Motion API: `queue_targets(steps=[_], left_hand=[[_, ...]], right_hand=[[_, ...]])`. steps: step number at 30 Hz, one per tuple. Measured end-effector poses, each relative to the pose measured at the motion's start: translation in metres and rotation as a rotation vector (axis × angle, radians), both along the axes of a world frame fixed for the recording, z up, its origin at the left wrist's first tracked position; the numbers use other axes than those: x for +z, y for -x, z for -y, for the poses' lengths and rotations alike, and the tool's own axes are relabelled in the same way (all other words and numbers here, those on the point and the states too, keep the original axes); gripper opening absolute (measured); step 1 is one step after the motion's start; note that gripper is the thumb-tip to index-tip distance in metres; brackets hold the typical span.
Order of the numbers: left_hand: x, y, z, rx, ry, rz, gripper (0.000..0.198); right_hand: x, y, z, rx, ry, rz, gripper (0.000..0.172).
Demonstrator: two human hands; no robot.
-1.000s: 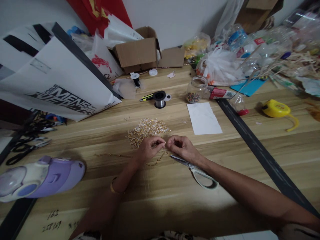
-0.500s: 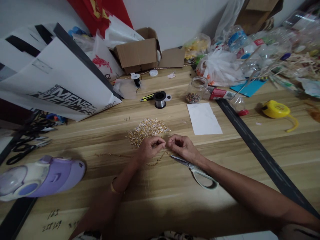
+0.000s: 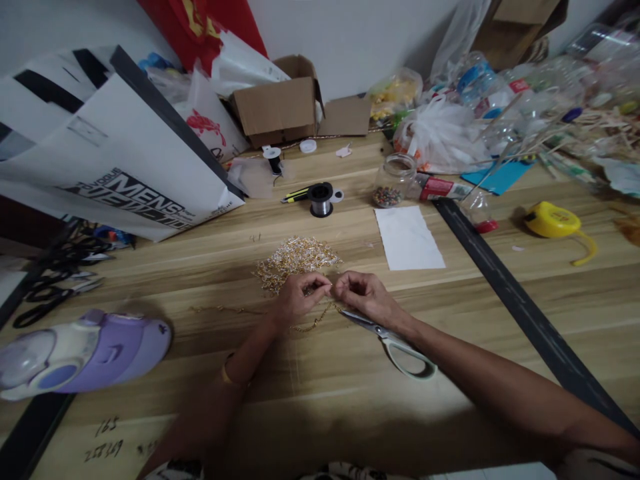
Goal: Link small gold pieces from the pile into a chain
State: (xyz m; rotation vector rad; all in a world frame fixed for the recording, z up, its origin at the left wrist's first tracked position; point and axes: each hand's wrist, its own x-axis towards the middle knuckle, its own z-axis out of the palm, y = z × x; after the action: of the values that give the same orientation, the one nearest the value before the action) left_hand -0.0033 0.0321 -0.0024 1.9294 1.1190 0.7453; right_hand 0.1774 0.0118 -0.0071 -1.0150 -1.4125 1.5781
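My left hand (image 3: 297, 299) and my right hand (image 3: 365, 295) meet at the middle of the wooden table, fingertips pinched together on a thin gold chain (image 3: 313, 325) that droops between them onto the wood. Just beyond my fingers lies a heap of small gold and silver pieces (image 3: 295, 259). White-handled scissors (image 3: 395, 341) lie on the table under my right wrist. What exactly sits between the fingertips is too small to make out.
A wire spool (image 3: 321, 199), a bead jar (image 3: 393, 180) and a white paper sheet (image 3: 408, 237) lie further back. A purple and white device (image 3: 80, 350) sits at the left, black scissors (image 3: 50, 290) beyond it, a yellow tape measure (image 3: 555, 220) at the right. Bags, boxes and bottles crowd the far edge.
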Motion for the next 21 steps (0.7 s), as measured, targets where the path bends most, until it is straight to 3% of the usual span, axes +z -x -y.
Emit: queue_targets(steps=[21], left_hand=[[0.0, -0.001, 0.0002, 0.01, -0.006, 0.007, 0.011]], right_hand=[[-0.001, 0.0003, -0.0004, -0.008, -0.002, -0.003, 0.03]])
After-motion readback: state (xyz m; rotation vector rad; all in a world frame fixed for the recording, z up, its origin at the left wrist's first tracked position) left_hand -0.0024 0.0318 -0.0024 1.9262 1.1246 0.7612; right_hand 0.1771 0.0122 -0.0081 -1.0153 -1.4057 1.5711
